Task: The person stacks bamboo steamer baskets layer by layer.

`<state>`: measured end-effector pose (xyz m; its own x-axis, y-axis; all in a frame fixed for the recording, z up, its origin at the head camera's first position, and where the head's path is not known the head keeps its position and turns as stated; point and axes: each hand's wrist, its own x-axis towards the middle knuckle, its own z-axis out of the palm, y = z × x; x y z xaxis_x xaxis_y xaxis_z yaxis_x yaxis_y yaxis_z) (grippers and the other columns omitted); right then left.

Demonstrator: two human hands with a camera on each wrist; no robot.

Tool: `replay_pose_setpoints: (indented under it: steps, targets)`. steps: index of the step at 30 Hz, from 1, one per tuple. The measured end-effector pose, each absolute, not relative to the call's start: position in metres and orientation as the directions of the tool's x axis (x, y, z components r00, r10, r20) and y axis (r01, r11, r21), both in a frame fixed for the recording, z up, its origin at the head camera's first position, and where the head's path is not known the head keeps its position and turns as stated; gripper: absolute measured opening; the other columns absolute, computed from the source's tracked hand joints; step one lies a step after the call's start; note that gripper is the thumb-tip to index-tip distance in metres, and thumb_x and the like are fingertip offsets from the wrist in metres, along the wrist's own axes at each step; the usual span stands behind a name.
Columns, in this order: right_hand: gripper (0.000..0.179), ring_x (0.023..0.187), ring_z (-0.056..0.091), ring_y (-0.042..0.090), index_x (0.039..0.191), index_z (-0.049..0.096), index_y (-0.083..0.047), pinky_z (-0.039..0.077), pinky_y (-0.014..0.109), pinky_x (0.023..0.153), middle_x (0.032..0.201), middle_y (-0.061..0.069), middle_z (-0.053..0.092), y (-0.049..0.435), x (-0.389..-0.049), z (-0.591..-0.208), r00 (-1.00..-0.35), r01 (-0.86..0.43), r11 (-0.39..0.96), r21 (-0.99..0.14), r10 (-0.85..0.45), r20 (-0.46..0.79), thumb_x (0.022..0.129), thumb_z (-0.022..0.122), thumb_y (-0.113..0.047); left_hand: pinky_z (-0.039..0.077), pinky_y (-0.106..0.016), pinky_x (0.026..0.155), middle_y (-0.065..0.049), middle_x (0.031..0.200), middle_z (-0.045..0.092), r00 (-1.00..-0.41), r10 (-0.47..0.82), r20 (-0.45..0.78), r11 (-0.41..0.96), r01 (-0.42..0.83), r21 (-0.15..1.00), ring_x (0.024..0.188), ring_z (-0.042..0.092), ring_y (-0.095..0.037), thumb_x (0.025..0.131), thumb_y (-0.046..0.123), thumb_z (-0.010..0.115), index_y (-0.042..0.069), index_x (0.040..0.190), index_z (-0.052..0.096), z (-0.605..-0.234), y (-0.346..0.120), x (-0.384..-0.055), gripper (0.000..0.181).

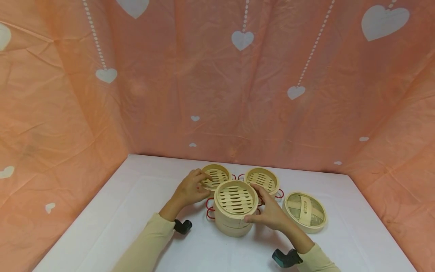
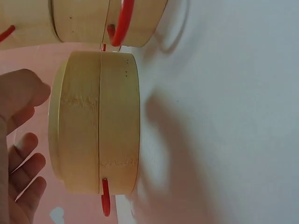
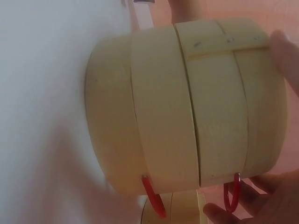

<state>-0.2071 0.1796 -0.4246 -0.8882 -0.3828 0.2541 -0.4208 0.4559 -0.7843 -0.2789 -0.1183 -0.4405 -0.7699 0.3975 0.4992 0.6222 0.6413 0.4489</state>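
Two round bamboo steamer baskets with red handles form a stack [image 1: 234,221] near the table's middle. My right hand [image 1: 272,212] grips the upper one, thumb on the near side of its rim and fingers round the right side. In the right wrist view the upper steamer basket [image 3: 217,107] sits on the lower steamer basket [image 3: 140,112]. My left hand [image 1: 190,189] hovers at the left back steamer basket [image 1: 216,176], with loosely bent fingers over its rim. The left wrist view shows the fingers beside that basket's top, holding nothing.
Another slatted bamboo basket [image 1: 261,179] stands behind the stack to the right. A woven bamboo lid [image 1: 304,212] lies at the right on the white table [image 1: 112,226]. Behind the table hangs a pink curtain [image 1: 217,87] with white hearts.
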Motion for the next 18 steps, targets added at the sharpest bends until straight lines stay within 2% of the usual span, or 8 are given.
replay_pose_setpoints:
  steps: [9, 15, 18]
  targets:
    - [0.103, 0.121, 0.051, 0.029, 0.145, 0.035, -0.003, 0.041, 0.049, 0.099, 0.137, 0.014, 0.054, 0.1800, -0.2069, -0.4245, -0.892, -0.410, 0.452, -0.792, -0.379, 0.246, 0.061, 0.091, -0.025, 0.047, -0.030, 0.078, 0.005, 0.096, 0.061, -0.805, 0.411, 0.429, 0.686, 0.582, 0.436, 0.092, 0.052, -0.012, 0.065, 0.010, 0.073, 0.019, 0.094, 0.071, -0.4449, -0.1162, -0.2845, 0.030]
    - [0.102, 0.122, 0.051, 0.027, 0.145, 0.035, -0.009, 0.039, 0.053, 0.100, 0.138, 0.012, 0.052, 0.1790, -0.2055, -0.4227, -0.907, -0.371, 0.457, -0.808, -0.366, 0.210, 0.062, 0.090, -0.027, 0.048, -0.031, 0.079, 0.007, 0.092, 0.062, -0.792, 0.406, 0.456, 0.689, 0.593, 0.416, 0.089, 0.053, -0.012, 0.064, 0.009, 0.075, 0.019, 0.088, 0.071, -0.4482, -0.1162, -0.2856, 0.026]
    - [0.103, 0.121, 0.051, 0.027, 0.146, 0.034, -0.006, 0.040, 0.051, 0.100, 0.138, 0.012, 0.053, 0.1790, -0.2059, -0.4220, -0.906, -0.375, 0.462, -0.804, -0.368, 0.210, 0.062, 0.090, -0.027, 0.049, -0.032, 0.079, 0.006, 0.091, 0.063, -0.778, 0.413, 0.474, 0.678, 0.610, 0.410, 0.089, 0.054, -0.013, 0.064, 0.010, 0.076, 0.018, 0.087, 0.071, -0.4485, -0.1160, -0.2859, 0.025]
